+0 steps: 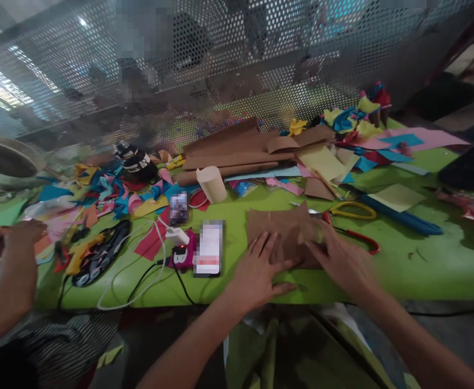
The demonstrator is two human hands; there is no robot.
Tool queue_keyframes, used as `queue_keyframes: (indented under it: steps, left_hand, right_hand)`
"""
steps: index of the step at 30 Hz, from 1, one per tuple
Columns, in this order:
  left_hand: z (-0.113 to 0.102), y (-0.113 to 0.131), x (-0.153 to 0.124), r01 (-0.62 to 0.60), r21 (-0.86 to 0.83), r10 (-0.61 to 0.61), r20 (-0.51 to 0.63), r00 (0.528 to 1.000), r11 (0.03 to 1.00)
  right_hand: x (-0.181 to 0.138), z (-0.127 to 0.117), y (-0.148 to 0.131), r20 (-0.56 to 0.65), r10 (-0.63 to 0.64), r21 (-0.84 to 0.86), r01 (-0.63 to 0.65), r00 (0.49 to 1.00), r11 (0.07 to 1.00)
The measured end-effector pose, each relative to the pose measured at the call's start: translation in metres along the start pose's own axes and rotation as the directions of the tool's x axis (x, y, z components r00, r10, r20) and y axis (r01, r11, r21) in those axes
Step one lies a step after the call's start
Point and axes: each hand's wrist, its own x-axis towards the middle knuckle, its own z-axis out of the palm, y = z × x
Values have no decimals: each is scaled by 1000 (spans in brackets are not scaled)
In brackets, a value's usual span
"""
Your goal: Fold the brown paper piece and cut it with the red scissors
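A piece of brown paper (288, 224) lies on the green table in front of me. My left hand (263, 265) is flat on its lower left part, fingers spread, pressing it down. At the paper's right edge, my right hand (338, 254) is closed with thumb and fingers pinching the paper. Just beyond that hand lies a tool with yellow loop handles (354, 209), and a red handle (370, 246) sticks out beside it; their working ends are partly hidden by the hand and paper.
A phone (209, 248) rests on a magenta power socket (182, 258) with cables. A paper roll (211, 185), brown sheets (224, 143) and coloured scraps lie behind. At left, a co-worker's arm (16, 270) reaches over the table near a yellow glue gun (83, 254). A perforated metal panel (229, 70) stands behind.
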Motion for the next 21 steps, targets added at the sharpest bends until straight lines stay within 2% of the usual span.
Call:
queue_keyframes:
  steps: [2,4,6,7,9,12,17,21]
  left_hand:
    - [1,0,0,1,-10,-1,1,1000,1000]
    - [1,0,0,3,-7,-3,9,1000,1000]
    - [2,0,-1,10,6,-10,24,1000,1000]
    - [2,0,-1,14,10,-15,31,999,1000]
    - [2,0,-2,23,10,-24,39,999,1000]
    - [1,0,-1,18,7,-18,37,999,1000]
    - [-3,-1,-2,-20,34,19,34,999,999]
    - [-5,-2,-9,-49,54,46,64,997,997]
  right_hand:
    - [-11,-3,2,-129,-124,39,130,984,991]
    - [-29,-2,-2,-188,-309,64,325,932,943]
    - [-50,3,-12,-127,-482,103,495,867,863]
    - [-61,7,-17,-86,-517,113,524,852,844]
    - [-79,13,-23,-21,-519,83,519,854,851]
    - [-92,16,-19,-23,-512,24,512,859,858]
    - [-90,3,5,-16,-526,18,526,850,850]
    - [-89,-3,14,-35,-510,27,511,859,859]
